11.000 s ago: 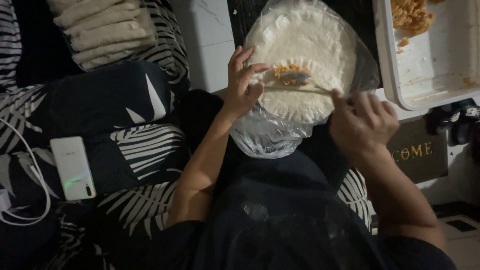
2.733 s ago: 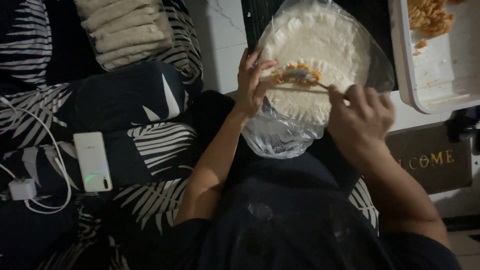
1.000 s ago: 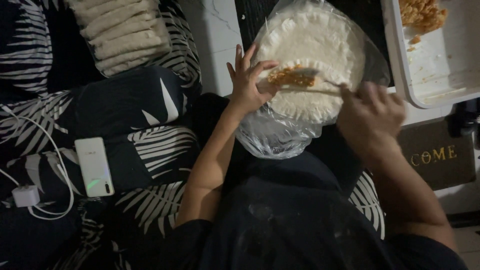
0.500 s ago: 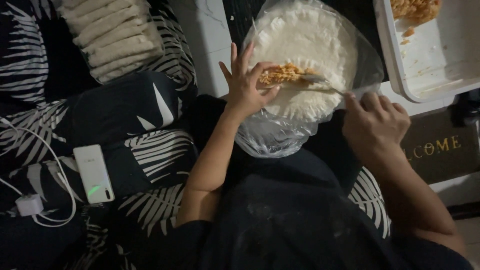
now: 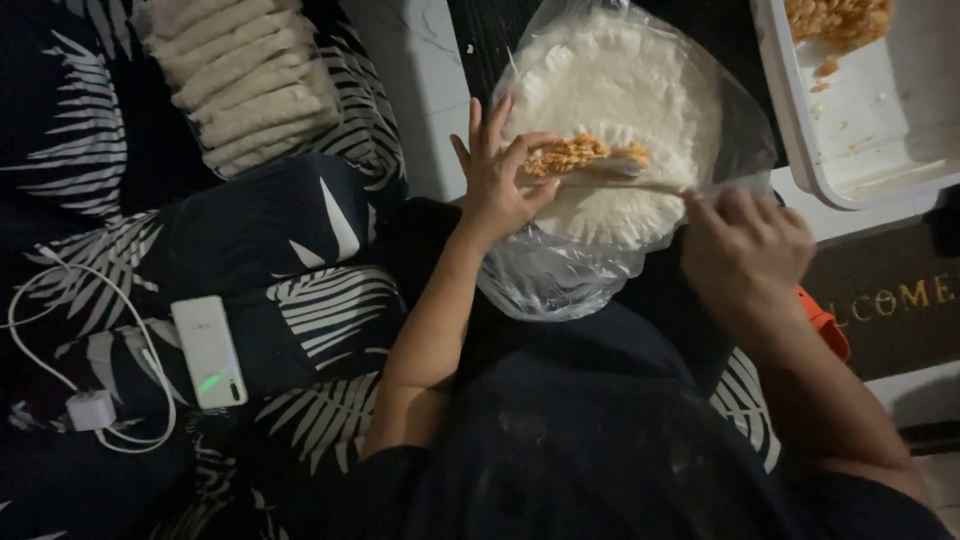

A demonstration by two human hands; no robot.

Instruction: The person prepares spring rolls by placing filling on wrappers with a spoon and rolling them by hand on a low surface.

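Two bare hands work a line of orange filling onto a round white wrapper, seen from above.

The dark bedding with a pale leaf print (image 5: pixel 300 300) fills the left half, and on its upper part lies a stack of pale rolled wrappers (image 5: pixel 245 80). A white rectangular plastic tray (image 5: pixel 860 150) with orange shredded filling in its far corner sits at the upper right. The round stack of thin white wrappers in a clear plastic bag (image 5: pixel 620 100) lies in front of the person, between the hands. The right hand (image 5: pixel 745 250) is closed around the handle end of a slim spoon (image 5: pixel 640 178). The left hand (image 5: pixel 495 180) has its fingers spread, the thumb touching the orange shredded filling (image 5: pixel 580 155) at the wrapper's middle. A white phone (image 5: pixel 208 352) lies on the bedding, a white charger with cable (image 5: pixel 90 408) just beside it.
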